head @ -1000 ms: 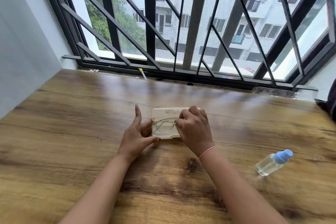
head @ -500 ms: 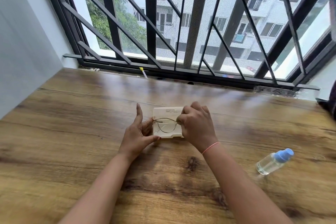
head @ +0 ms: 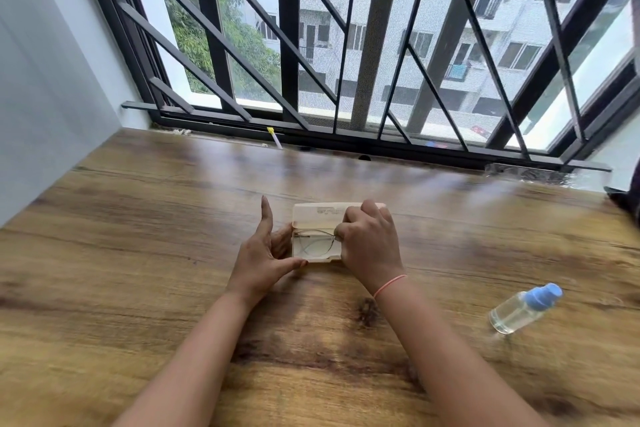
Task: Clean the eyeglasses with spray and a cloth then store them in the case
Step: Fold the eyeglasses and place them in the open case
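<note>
Wooden table (head: pixel 138 288): right hand (head: pixel 370 246) hides half the eyeglasses (head: pixel 317 243).

Glasses (head: pixel 314 243) in case (head: pixel 313 216) on table (head: pixel 138 253), between left hand (head: pixel 260 255) and right hand (head: pixel 371 246); bottle (head: pixel 523 308) well right, nearer.

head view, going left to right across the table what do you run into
left hand → eyeglasses, at the open case → right hand, pinching the eyeglasses → spray bottle
</note>
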Tool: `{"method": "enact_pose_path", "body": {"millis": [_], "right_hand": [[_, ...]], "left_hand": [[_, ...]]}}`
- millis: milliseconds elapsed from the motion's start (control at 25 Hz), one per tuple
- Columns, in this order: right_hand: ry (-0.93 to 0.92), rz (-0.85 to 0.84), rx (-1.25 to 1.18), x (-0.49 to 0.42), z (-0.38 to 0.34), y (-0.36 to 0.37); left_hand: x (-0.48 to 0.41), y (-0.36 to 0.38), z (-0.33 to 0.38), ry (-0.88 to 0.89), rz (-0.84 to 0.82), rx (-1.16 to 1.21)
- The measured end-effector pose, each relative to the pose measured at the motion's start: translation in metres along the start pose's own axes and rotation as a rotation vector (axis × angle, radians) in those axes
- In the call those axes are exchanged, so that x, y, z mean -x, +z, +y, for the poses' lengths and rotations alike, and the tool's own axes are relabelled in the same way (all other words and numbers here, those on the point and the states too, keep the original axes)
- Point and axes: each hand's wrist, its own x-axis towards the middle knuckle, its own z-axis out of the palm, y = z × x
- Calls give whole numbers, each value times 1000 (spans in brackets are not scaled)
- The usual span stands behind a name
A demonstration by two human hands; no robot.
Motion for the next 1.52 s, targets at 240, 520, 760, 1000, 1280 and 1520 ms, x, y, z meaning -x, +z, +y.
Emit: {"method": "enact_pose_path", "body": {"millis": [240, 520, 760, 1000, 1280, 1520], "right_hand": [[-13, 79, -57, 6, 6, 11], [862, 478, -1089, 32, 24, 22], [827, 202, -1420, 37, 24, 31], [721, 157, -1422, 39, 25, 34], [672, 128, -1466, 38, 27, 37], [608, -53, -1550, 1, 21, 40]], "left_hand": [[1, 2, 3, -15, -5, -25], [-1, -1, -1, -29, 2, -16], [0, 0, 2, -29, -19, -9], [0, 1, 7, -16, 1, -40], [2, 1, 9, -10, 28, -100], [24, 9, 8, -32, 297, -151]]}}
